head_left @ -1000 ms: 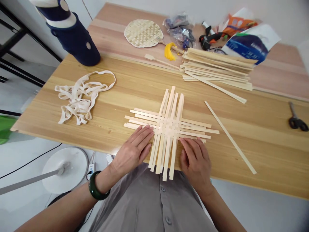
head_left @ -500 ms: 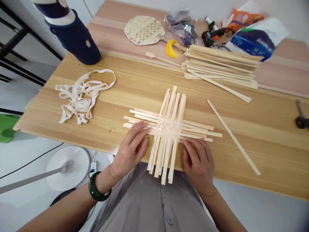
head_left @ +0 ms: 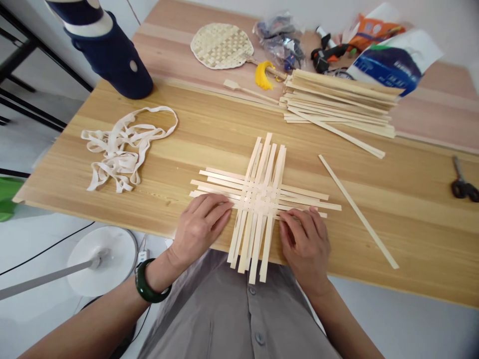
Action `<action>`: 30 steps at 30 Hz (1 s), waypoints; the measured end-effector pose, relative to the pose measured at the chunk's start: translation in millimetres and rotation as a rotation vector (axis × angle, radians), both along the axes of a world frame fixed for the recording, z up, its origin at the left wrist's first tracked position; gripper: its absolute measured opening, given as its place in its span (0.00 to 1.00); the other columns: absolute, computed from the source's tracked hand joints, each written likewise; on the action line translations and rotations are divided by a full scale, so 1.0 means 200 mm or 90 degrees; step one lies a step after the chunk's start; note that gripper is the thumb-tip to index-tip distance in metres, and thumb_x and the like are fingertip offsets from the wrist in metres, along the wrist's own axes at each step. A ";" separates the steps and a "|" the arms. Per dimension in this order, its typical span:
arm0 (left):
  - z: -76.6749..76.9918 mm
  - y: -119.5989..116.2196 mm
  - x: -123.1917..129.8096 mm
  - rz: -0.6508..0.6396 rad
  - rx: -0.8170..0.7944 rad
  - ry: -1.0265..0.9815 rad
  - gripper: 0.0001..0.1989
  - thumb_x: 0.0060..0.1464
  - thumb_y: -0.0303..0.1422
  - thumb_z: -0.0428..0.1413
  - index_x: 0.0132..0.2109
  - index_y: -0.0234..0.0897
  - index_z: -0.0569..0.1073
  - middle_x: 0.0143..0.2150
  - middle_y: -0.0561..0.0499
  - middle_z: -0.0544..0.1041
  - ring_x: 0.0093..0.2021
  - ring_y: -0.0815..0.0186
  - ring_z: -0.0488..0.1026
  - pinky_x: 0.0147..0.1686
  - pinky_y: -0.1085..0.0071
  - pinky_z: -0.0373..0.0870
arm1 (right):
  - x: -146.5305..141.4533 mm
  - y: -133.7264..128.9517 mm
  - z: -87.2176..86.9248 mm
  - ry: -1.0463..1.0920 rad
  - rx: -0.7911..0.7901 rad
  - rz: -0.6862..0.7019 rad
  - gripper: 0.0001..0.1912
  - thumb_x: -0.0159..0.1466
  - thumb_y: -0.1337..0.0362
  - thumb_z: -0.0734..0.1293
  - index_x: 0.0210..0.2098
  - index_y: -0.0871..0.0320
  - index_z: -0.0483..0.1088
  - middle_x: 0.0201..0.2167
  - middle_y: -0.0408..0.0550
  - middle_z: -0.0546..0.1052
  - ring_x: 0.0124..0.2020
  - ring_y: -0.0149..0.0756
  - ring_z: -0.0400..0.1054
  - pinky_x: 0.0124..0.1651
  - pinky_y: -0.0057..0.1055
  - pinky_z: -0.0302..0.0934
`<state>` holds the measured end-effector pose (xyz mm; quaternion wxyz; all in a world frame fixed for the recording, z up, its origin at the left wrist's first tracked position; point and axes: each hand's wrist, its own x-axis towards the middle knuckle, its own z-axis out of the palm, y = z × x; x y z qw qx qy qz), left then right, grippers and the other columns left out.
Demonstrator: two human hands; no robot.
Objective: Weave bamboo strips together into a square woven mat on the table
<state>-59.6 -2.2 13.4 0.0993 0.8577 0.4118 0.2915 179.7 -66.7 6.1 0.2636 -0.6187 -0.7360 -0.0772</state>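
Note:
A cross-shaped weave of pale flat strips (head_left: 260, 195) lies at the near edge of the wooden table, several strip ends reaching past the edge. My left hand (head_left: 202, 222) is closed on the ends at its lower left, thumb and fingertips together near the woven centre. On the lower right, my right hand (head_left: 305, 239) pinches the lowest crosswise strip, its fingers bent and thumb beneath. A single loose strip (head_left: 358, 211) lies slantwise to the right of the weave.
White ribbon (head_left: 129, 144) lies heaped on the left, near a dark blue bottle (head_left: 119, 65). Behind are a strip bundle (head_left: 340, 102), woven fan (head_left: 222, 46), yellow tassel (head_left: 264, 76), plastic bags (head_left: 282, 42) and a glue gun (head_left: 329, 55). Scissors (head_left: 464, 187) lie far right.
My left hand's fingers have come down and drawn together with the thumb at the lower left strips. My right thumb has moved up toward its fingertips. The view has shifted slightly.

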 end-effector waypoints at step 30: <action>-0.02 -0.06 0.00 -0.034 0.057 0.118 0.16 0.58 0.24 0.57 0.54 0.35 0.72 0.49 0.46 0.77 0.52 0.55 0.71 0.51 0.58 0.73 | -0.02 -0.03 0.00 -0.020 0.021 0.031 0.14 0.60 0.76 0.68 0.45 0.62 0.74 0.39 0.51 0.79 0.43 0.41 0.70 0.59 0.50 0.67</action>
